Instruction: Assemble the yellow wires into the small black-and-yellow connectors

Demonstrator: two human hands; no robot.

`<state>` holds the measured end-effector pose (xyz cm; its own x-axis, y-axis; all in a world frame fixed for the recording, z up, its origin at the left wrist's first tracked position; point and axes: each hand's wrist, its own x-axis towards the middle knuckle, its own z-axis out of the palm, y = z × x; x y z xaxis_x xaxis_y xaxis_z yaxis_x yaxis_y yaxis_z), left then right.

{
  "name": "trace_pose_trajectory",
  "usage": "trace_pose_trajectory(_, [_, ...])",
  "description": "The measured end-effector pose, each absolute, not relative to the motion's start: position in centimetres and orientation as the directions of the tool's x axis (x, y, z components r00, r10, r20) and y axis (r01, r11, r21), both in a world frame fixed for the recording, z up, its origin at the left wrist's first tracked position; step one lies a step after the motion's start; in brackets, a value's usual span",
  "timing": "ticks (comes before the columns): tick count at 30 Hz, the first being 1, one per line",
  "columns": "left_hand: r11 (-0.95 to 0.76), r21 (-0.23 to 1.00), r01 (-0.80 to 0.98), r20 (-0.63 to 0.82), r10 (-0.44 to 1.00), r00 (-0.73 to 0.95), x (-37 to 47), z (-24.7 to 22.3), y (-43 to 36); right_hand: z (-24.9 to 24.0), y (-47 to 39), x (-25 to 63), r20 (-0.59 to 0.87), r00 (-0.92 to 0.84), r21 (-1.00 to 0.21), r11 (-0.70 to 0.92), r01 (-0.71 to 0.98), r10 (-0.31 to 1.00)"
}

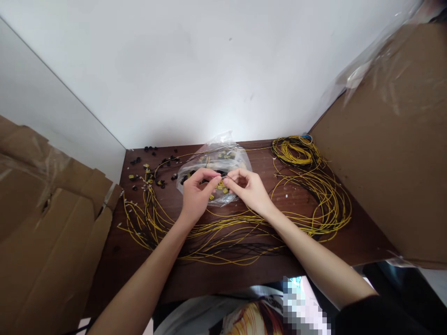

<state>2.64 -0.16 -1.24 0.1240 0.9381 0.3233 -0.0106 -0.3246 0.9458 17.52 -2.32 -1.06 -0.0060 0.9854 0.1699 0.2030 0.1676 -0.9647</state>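
My left hand [198, 191] is closed in a pinch, its fingertips on something small and dark that I cannot make out. Close beside it, my right hand [252, 190] pinches a thin black wire [228, 177] between thumb and forefinger. The fingertips of both hands nearly meet above a clear plastic bag [240, 159]. Small yellow and black plastic pieces [211, 197] lie in the bag, partly hidden by my hands. Long yellow and black wires [223, 222] run across the table under my wrists.
A coiled wire bundle [296, 153] lies at the back right of the brown table [223, 279]. Loose black pieces [135, 160] are scattered at the back left. Cardboard stands on the left [59, 232] and right [391, 153], with a white wall [209, 70] behind.
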Motion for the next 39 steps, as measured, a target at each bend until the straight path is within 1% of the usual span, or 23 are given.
trace_pose_trajectory(5, [-0.396, 0.917, 0.049, 0.384, 0.909, 0.162, 2.5, -1.6, -0.1, -1.0, -2.4, 17.4, 0.195, 0.0, -0.97, 0.193, 0.144, 0.981])
trace_pose_trajectory(10, [-0.381, 0.923, 0.053, 0.368, 0.915, 0.163, 2.6, -1.3, -0.3, -0.3, -2.6, 17.2, 0.196, -0.041, -0.966, 0.2, 0.166, 0.98])
trace_pose_trajectory(14, [-0.315, 0.948, -0.044, 0.317, 0.934, 0.165, 2.8, -1.1, -0.4, 0.0, -2.7, 17.1, 0.185, -0.047, -0.97, 0.19, 0.154, 0.982])
trace_pose_trajectory(19, [-0.267, 0.948, -0.174, 0.299, 0.935, 0.192, 3.0, -1.1, -0.4, 0.1, -2.7, 17.2, 0.188, -0.031, -0.968, 0.19, 0.164, 0.982])
trace_pose_trajectory(25, [-0.232, 0.944, -0.236, 0.279, 0.941, 0.19, 3.1, -1.1, -0.4, 0.0, -2.7, 17.3, 0.209, -0.034, -0.967, 0.211, 0.142, 0.977])
trace_pose_trajectory(32, [-0.211, 0.962, -0.171, 0.237, 0.96, 0.149, 3.0, -0.9, -0.5, -0.3, -2.5, 17.4, 0.193, -0.023, -0.976, 0.194, 0.102, 0.981])
trace_pose_trajectory(35, [-0.224, 0.964, -0.141, 0.243, 0.959, 0.144, 2.9, -0.8, -0.5, -0.2, -2.6, 17.3, 0.191, -0.052, -0.973, 0.196, 0.125, 0.98])
trace_pose_trajectory(39, [-0.276, 0.957, -0.086, 0.286, 0.948, 0.14, 2.9, -0.8, -0.6, -0.1, -2.8, 17.3, 0.198, -0.126, -0.957, 0.219, 0.189, 0.972])
